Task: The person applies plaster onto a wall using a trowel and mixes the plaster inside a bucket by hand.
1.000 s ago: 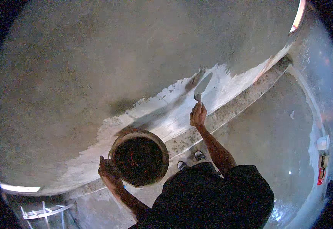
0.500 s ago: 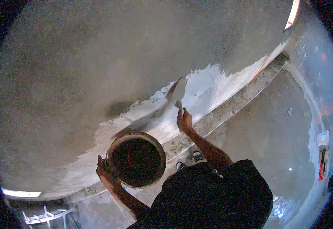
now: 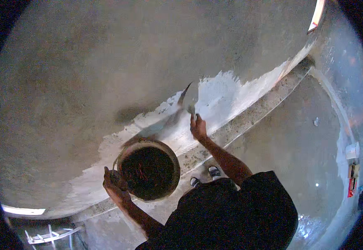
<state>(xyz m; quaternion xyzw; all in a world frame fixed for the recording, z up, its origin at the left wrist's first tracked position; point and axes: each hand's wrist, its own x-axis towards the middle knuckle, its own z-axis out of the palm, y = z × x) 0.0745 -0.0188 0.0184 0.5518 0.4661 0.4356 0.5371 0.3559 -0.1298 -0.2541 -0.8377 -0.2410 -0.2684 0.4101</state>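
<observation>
trowel stroke moved left along the white plaster band [image 3: 231, 100].
right hand [image 3: 198, 127] clamped on trowel [image 3: 190, 98], now nearer the band's grey edge; left hand [image 3: 114, 183] grips bucket [image 3: 148, 168] rim just below the band, so coverage extends leftward.

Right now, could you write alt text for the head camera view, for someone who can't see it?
Seen from above, a person's right hand presses a flat trowel against a grey wall, at the edge of a white plastered band. The left hand grips a round dark bucket by its rim.
</observation>
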